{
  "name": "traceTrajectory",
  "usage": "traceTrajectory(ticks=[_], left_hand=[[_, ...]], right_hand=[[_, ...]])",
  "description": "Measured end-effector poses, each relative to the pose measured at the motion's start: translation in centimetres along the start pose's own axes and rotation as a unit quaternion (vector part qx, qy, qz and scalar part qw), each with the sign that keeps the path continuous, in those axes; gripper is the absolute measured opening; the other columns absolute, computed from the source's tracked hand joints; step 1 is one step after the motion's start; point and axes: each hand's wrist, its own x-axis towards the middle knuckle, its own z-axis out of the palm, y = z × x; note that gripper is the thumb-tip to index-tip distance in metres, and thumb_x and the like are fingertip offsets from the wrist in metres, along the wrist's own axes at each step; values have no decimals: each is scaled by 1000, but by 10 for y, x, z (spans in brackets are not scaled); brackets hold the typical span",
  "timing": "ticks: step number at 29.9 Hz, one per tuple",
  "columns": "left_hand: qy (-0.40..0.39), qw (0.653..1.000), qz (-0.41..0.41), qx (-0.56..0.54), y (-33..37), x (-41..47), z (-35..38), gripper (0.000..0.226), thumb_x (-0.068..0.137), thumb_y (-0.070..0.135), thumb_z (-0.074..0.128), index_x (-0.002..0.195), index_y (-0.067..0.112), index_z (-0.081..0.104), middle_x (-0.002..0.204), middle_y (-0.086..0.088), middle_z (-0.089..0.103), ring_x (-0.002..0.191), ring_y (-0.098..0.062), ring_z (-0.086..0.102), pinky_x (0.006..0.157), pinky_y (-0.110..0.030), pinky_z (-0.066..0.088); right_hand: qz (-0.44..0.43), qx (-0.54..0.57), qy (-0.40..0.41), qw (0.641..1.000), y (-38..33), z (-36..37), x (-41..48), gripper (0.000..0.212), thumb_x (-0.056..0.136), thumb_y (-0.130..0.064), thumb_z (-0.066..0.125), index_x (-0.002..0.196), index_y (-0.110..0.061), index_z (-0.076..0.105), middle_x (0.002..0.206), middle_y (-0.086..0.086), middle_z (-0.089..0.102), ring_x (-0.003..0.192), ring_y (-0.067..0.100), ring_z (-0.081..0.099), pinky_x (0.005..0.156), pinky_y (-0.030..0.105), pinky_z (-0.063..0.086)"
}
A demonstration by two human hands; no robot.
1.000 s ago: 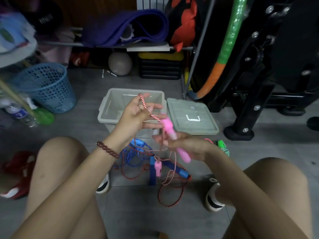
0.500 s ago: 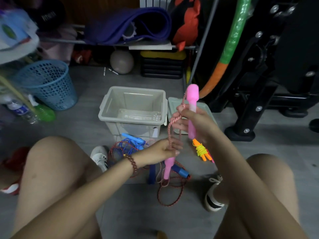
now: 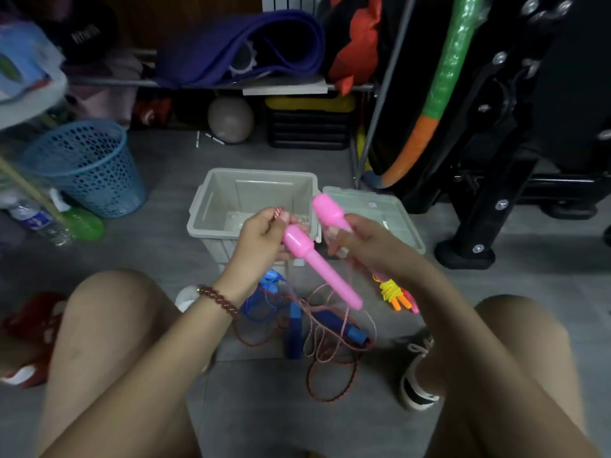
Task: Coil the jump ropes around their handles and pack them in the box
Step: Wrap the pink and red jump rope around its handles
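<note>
My left hand (image 3: 261,236) grips one pink handle (image 3: 317,267) of a jump rope by its bulb end and pinches a loop of the red-and-white cord (image 3: 278,211). My right hand (image 3: 365,246) grips the other pink handle (image 3: 327,211), whose bulb points up and left. The two handles lie close together above the open grey box (image 3: 254,180). The rest of the cord (image 3: 330,328) hangs down to the floor in loose loops. A blue-handled rope (image 3: 296,328) lies tangled beneath, and a yellow-corded rope with orange handles (image 3: 393,292) lies to the right.
The box lid (image 3: 390,216) lies right of the box. A blue mesh bin (image 3: 89,166) and bottles stand at the left. Black exercise equipment (image 3: 479,206) and a green-orange hoop (image 3: 436,94) fill the right. My knees and shoes flank the ropes.
My left hand rose from low near the floor and now holds the second pink handle level with the first. My right hand came down and tilted its handle leftward.
</note>
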Motion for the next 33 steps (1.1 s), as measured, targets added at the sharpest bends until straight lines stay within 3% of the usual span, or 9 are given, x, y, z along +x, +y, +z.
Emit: traceTrajectory(ticks=[2,4,8,14,19,22,26,29,33], left_hand=[[24,1000,11,4,3,5,-6,17,99,14,41,90,9,55,86,-6,64,65,-2,66,55,-20,55],[44,999,22,14,3,11,-11,18,99,13,42,87,11,55,84,-7,63,64,-1,64,55,-21,55],[51,998,40,23,8,16,-14,19,98,12,43,83,11,55,76,-8,59,67,-16,59,55,-28,57],[36,985,121,120,14,23,-22,20,98,17,46,84,8,56,75,-2,60,70,-13,57,63,-39,57],[167,928,164,289,8,40,-35,24,89,43,48,82,20,52,86,0,59,77,-9,56,70,-28,44],[63,978,97,176,15,41,-31,2,92,40,51,92,38,50,92,6,52,74,-8,59,60,-27,48],[-88,989,62,104,28,35,-24,31,89,40,43,119,38,49,105,5,56,82,-6,65,58,-24,54],[-124,990,52,43,30,35,-20,42,80,34,54,122,29,51,96,-2,62,66,-10,64,50,-24,52],[-117,990,74,-11,30,36,-13,50,70,23,65,118,25,55,108,-9,58,62,-8,62,46,-20,49]], right_hand=[[-36,-58,-36,997,-2,10,-1,21,99,-21,47,112,-10,59,89,4,60,71,11,55,63,19,44],[-27,15,-71,997,-3,18,-4,26,98,-24,48,123,-18,55,93,1,61,82,15,59,73,27,49],[3,223,-167,960,-4,29,-3,53,96,-20,52,142,-38,33,122,11,60,78,27,65,60,36,55],[-21,239,-147,960,-8,28,6,81,94,-11,54,144,-54,6,136,6,52,67,20,62,52,34,53],[-100,160,-51,981,-8,23,14,79,94,-7,52,145,-49,7,137,-23,41,88,-1,63,66,21,55],[-100,186,-46,976,-9,19,15,76,94,-5,51,146,-46,12,140,-9,45,75,12,66,57,24,53],[-75,221,-77,969,-10,17,11,72,94,-11,54,142,-53,21,110,-1,63,62,20,61,50,30,51],[-64,241,-106,963,-10,17,11,70,92,-19,58,140,-56,24,102,5,66,65,23,60,50,32,50],[-21,301,-136,944,-7,14,12,77,86,-20,56,141,-58,17,120,5,64,72,30,64,57,41,57]])
